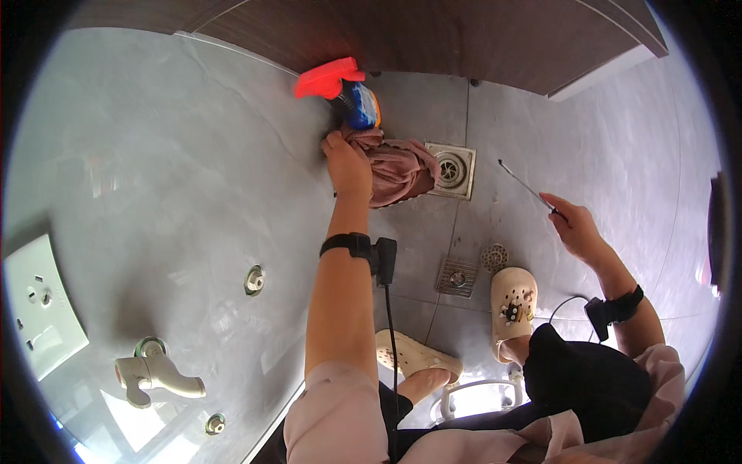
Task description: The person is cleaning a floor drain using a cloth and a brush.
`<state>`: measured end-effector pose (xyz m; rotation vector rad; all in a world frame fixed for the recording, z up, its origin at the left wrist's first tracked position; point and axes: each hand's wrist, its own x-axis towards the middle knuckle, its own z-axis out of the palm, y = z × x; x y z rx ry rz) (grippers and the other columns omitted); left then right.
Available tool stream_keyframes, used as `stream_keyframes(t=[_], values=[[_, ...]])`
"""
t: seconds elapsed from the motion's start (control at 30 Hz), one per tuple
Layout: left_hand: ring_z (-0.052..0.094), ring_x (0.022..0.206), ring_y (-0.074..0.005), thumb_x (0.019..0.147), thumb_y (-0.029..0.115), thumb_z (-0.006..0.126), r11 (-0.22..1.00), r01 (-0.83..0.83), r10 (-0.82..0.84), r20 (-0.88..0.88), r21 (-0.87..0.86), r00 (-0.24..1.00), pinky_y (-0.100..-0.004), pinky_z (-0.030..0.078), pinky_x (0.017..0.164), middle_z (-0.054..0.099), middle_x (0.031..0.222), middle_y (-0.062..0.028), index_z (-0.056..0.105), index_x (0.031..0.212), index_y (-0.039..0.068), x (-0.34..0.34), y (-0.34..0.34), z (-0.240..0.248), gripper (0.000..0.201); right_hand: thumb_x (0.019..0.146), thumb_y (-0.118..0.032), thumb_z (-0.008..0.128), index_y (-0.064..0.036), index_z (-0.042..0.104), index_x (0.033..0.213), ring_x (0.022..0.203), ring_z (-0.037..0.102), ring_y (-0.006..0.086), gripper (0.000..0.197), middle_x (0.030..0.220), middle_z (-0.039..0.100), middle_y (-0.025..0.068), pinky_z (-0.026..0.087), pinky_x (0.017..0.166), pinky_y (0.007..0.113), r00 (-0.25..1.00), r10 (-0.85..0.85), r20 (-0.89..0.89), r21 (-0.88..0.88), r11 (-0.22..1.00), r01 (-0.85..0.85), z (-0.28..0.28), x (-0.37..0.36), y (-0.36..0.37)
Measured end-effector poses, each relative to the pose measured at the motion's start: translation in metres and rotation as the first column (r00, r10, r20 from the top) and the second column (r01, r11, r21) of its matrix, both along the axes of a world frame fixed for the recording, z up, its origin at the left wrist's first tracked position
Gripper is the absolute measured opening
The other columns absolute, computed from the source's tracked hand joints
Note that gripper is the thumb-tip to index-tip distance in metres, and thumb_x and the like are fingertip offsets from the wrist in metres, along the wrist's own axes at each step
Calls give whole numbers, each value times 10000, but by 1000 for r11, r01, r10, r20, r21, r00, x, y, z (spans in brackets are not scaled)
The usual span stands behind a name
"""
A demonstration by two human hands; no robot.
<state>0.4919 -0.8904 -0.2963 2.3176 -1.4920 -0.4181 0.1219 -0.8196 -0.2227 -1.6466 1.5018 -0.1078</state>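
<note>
My left hand (349,164) is closed on the edge of a crumpled brownish-pink cloth (396,172), which lies on the floor by the wall. Just beyond it stands a spray bottle (360,107) with a red trigger head and a blue body. To the cloth's right is a square metal floor drain (464,182), uncovered, with its round opening showing. Over the floor on the right, my right hand (576,228) grips a screwdriver (527,184) by its dark handle. The thin metal shaft points up and left, its tip apart from the drain.
A square grate (456,278) and a round strainer (495,257) lie near my beige clogs (513,303). Dark cabinet panels (433,35) close off the far side. On the left wall are a tap (158,375), a socket (42,305) and capped pipe outlets (254,281).
</note>
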Motion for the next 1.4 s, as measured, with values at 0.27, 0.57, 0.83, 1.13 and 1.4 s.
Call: stream_keyframes(t=[0.27,0.57,0.83,1.13,1.4], values=[[398,1140,-370,780,270,482,924,295,-341,178,244,923,-408,352,938,278,1329,-227,272,1278,-28,13,-3,-12,617,799,-44,500,-87,511,1137,597,527,308,342,669,531,187,423,578,344,998,33,50,0,999,-33,-5,5,5],[476,1057,-343,828,199,437,859,253,-315,72,445,946,-412,438,831,307,1325,-165,333,1237,28,19,78,6,456,793,-57,517,-98,511,1137,606,535,317,346,691,549,183,428,577,356,998,-31,53,30,999,29,-9,7,8],[430,1110,-343,828,182,452,889,391,-433,156,239,888,-404,409,880,297,1332,-165,354,1230,45,35,24,-4,436,792,-53,508,-97,516,1133,598,535,315,344,689,548,180,426,575,363,998,56,24,15,998,-56,-10,9,11],[400,1132,-362,821,174,449,909,287,-336,125,302,933,-401,392,900,234,1366,-181,336,1251,-15,45,199,-17,483,801,-64,517,-99,514,1143,575,499,215,344,665,531,133,423,587,296,994,-53,96,-33,998,56,-31,0,13],[337,1151,-382,811,134,453,897,-63,21,102,437,995,-419,339,929,272,1316,-197,346,1264,37,29,317,-3,476,800,-59,521,-108,513,1149,568,488,202,352,650,525,121,420,581,295,994,-58,97,-14,998,60,-54,-11,35]])
